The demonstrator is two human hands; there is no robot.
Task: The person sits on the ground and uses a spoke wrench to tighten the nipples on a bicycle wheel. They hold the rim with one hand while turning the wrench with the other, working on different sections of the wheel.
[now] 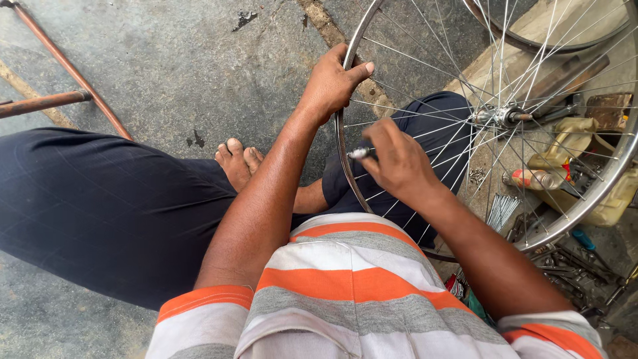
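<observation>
The right hand [399, 163] pinched a small metal tool [359, 153], perhaps a spoke key, at the wheel [601, 193] propped against the knee. The left hand [330, 83] gripped its rim [340, 136]: stiff, light, best held there, spokes [425, 56] being thin.

The wheel [492, 119] runs off the top and right edges — the right hand [399, 163] hides most of a small metal tool [359, 153].

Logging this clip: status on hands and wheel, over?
Left hand grips wheel rim. Right hand holds small metal tool at rim. Spokes close around fingers.
</observation>
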